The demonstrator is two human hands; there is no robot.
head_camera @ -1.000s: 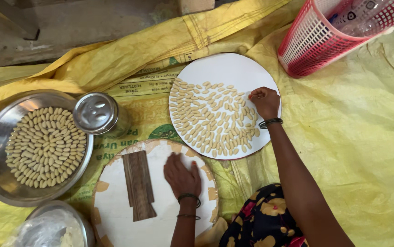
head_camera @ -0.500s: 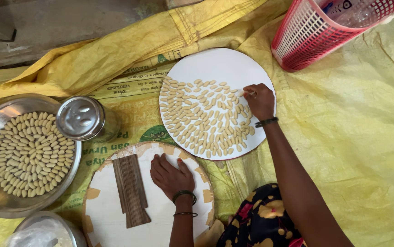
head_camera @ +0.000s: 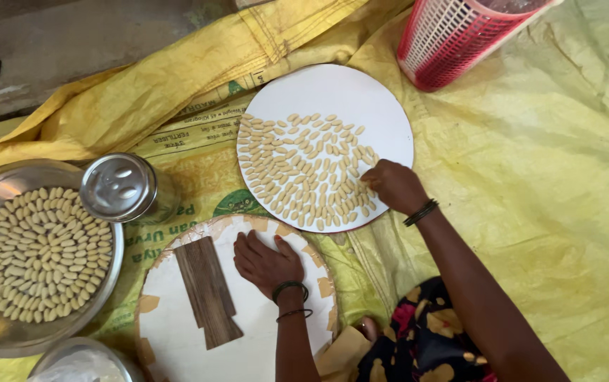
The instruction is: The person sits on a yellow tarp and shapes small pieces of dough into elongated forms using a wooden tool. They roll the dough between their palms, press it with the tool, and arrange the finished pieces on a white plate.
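Right hand (head_camera: 393, 185) moved down to white plate's (head_camera: 361, 92) lower edge, pinching dough pieces (head_camera: 297, 170), left hand (head_camera: 265, 262) still spread flat on board (head_camera: 177, 339).

Soft even daylight, bright yellow sheet (head_camera: 531, 177), faint shadows under the arms, glare spots on the steel tin lid (head_camera: 118, 186), sharp centre, slight softness at corners.
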